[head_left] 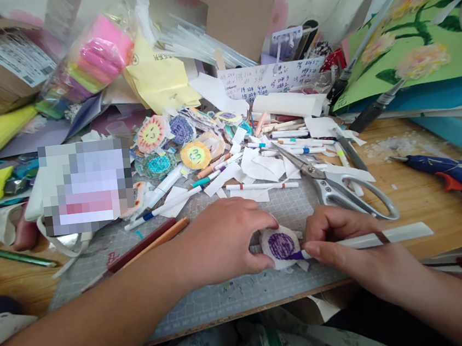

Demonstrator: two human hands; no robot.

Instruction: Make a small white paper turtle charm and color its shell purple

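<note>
Between thumb and fingers, my left hand [225,239] grips the edge of a small white paper cutout [280,244] with a purple scribbled circle on it. My right hand [341,238] is closed around a white marker [370,240], whose purple tip touches the lower right of the coloured circle. Both hands are low over a grey cutting mat [211,301]. Coloured paper cutouts [151,134] of a similar kind lie in a pile beyond my left hand. Silver scissors [331,179] rest just beyond my right hand, blades pointing away to the left.
Paper scraps [261,164] and several markers [261,186] are scattered across the mat's far part. A blue glue gun [454,171] lies on the wooden table at right. A cardboard box [0,59] stands back left. A green flowered sheet [411,44] leans back right.
</note>
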